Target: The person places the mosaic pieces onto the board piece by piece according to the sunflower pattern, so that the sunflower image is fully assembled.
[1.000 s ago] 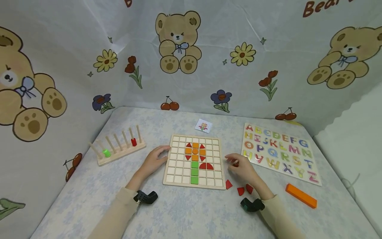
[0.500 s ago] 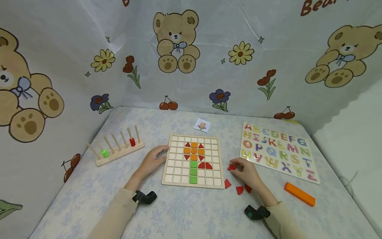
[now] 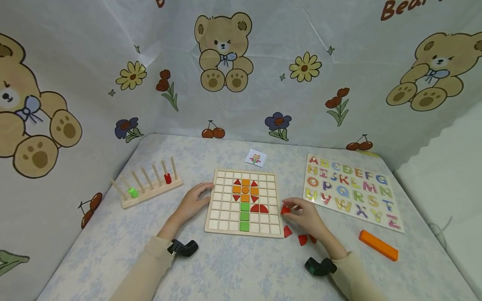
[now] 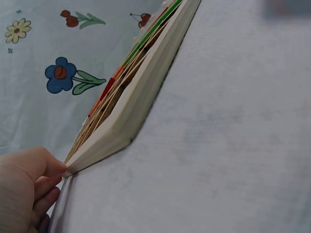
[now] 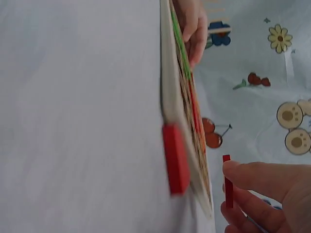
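A square wooden grid board (image 3: 222,225) lies in the middle of the table, with an orange, red and green flower pattern of tiles. My left hand (image 3: 193,202) rests with relaxed fingers against the board's left edge; its fingertips touch a corner in the left wrist view. At the board's right edge, my right hand (image 3: 308,215) pinches a small red tile (image 5: 228,194) between thumb and fingers. Near it lie loose red tiles: one by the board's lower right corner (image 3: 288,231), another quarter-round one (image 3: 303,240), and a third (image 3: 313,238) partly hidden beside the right wrist.
At the back stands a small pattern card (image 3: 255,158) lying flat. A peg rack (image 3: 154,192) with green and red rings is on the left. An alphabet board (image 3: 354,190) and an orange bar (image 3: 378,245) lie on the right.
My right hand has picked up a red tile from the table right of the board and moved left with it to the board's right edge. The left hand stays in place.
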Action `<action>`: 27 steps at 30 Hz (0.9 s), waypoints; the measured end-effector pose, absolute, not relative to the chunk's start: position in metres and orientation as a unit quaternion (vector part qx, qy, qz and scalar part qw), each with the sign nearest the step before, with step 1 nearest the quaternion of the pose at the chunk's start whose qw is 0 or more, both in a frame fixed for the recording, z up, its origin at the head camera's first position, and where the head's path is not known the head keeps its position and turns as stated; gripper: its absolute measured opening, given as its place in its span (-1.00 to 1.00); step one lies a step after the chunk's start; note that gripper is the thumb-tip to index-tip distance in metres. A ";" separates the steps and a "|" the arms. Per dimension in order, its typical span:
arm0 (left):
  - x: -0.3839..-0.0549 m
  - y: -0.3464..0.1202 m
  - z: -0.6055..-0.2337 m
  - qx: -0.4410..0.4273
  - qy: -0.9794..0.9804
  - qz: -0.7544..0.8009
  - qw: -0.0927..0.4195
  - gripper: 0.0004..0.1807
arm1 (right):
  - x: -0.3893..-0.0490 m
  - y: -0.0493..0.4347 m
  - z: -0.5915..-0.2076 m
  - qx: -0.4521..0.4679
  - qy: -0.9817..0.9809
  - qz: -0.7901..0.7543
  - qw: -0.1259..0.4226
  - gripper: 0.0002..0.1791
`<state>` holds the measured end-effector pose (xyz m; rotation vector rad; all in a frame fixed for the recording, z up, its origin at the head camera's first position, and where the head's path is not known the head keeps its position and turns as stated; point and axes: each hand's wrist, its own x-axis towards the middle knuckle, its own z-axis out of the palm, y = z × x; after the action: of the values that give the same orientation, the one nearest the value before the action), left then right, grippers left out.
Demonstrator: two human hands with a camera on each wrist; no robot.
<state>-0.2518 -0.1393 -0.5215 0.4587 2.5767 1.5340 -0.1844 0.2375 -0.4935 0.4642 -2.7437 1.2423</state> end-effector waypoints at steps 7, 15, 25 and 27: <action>-0.252 -0.138 -0.520 0.151 0.851 0.501 0.054 -0.51 | -0.184 0.191 -0.482 0.246 -0.875 0.416 -0.018 -0.67; -0.252 -0.137 -0.518 0.149 0.852 0.499 0.058 -0.50 | -0.189 0.167 -0.487 0.289 -0.870 0.399 -0.016 -0.71; -0.252 -0.139 -0.519 0.154 0.852 0.498 0.051 -0.49 | -0.190 0.158 -0.485 0.272 -0.862 0.425 -0.038 -0.75; -0.251 -0.139 -0.519 0.157 0.854 0.494 0.049 -0.49 | -0.189 0.165 -0.483 0.266 -0.862 0.431 -0.027 -0.76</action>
<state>-0.2510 -0.1386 -0.5193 0.4782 2.6014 1.5063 -0.1892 0.1647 -0.4832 0.8505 -2.7552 1.3773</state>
